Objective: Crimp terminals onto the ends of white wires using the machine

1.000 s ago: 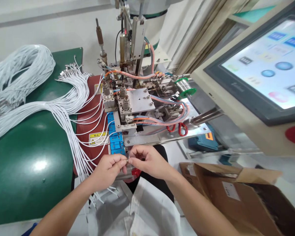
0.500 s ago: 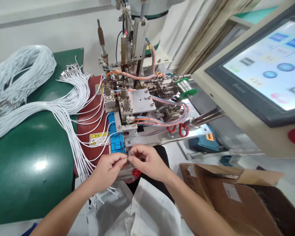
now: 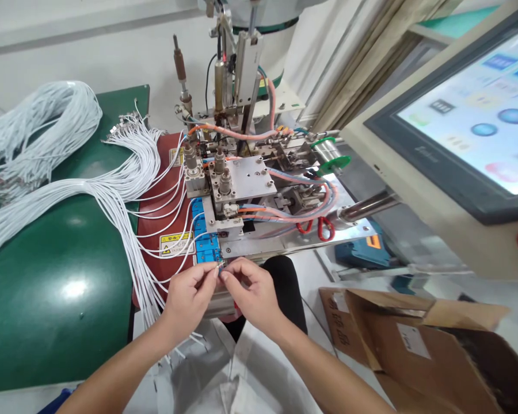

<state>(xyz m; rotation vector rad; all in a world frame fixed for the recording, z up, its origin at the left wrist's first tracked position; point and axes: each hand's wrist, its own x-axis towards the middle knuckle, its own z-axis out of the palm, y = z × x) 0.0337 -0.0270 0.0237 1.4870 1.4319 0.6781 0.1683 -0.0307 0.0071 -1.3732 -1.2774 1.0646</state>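
A metal-tipped wire end [image 3: 220, 265] sits pinched between two hands at the front edge of a small wire-processing machine [image 3: 246, 178], just below its row of blue clamp blocks [image 3: 205, 241]; its long axis appears to run left to right between the fingertips. The left hand [image 3: 189, 294] and right hand [image 3: 251, 288] each grip it with thumb and forefinger, tips almost touching, and neither is clearly nearer. A bundle of white wires [image 3: 112, 187] fans over the green bench [image 3: 60, 287] at left, with a touchscreen panel [image 3: 466, 132] and an open cardboard box [image 3: 414, 345] at right.
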